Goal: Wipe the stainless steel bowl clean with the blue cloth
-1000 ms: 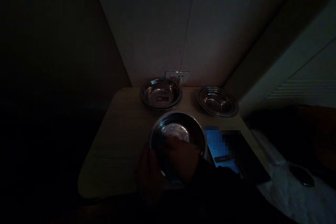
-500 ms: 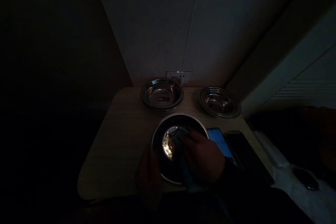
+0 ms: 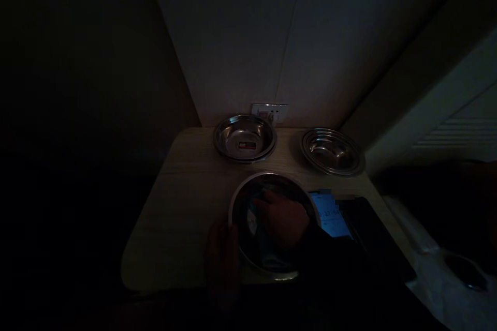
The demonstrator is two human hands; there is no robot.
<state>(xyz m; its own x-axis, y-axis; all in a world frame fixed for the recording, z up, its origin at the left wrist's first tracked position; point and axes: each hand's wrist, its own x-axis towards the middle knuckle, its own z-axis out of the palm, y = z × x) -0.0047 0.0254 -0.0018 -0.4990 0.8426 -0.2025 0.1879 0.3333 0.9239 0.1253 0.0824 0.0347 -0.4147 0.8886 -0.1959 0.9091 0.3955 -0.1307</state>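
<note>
In the dark head view, I see my left hand at the left rim of the metal bowl on the table; whether it grips, I can't tell. My right hand, inside the bowl, grips a cloth.

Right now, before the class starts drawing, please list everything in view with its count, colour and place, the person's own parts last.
Table: one, pale wood, centre
Near bowl: one, silver, table front
Cloth: one, dark blue-green, inside near bowl
Left stack of bowls: at least two, silver, table back
Label: one, dark and red, inside that stack's top bowl
Right stack of bowls: several, silver, table back right
Phone: one, blue screen, right of near bowl
Flat object: one, black, beside phone
Socket plate: one, pale, wall
Fabric: white, lower right
Oval object: one, dark, on fabric
Left hand: one, dim, near bowl's left rim
Right hand: one, dim, on cloth
</note>
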